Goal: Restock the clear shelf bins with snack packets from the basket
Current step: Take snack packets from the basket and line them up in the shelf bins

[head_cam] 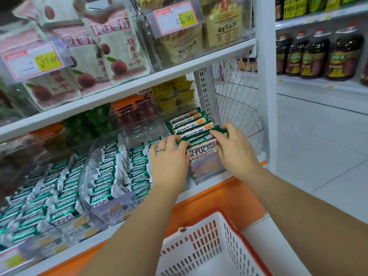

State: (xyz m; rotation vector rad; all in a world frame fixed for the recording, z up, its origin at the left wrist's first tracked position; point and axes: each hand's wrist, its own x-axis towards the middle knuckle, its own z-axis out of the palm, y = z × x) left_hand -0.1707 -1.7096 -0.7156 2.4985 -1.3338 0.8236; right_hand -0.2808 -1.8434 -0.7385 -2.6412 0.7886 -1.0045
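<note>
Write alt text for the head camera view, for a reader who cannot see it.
The left hand and right hand grip a row of green-edged snack packets by its ends, in the rightmost clear bin on a shop shelf. A white basket with a red rim is below them.

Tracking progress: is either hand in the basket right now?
No, the left hand and right hand both grip green-edged packets in the rightmost clear bin, away from the basket.

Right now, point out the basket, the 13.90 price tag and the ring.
basket [205, 242], head view, white slotted wall
13.90 price tag [176, 18], head view, printed middle
ring [161, 150], head view, band's top
</note>
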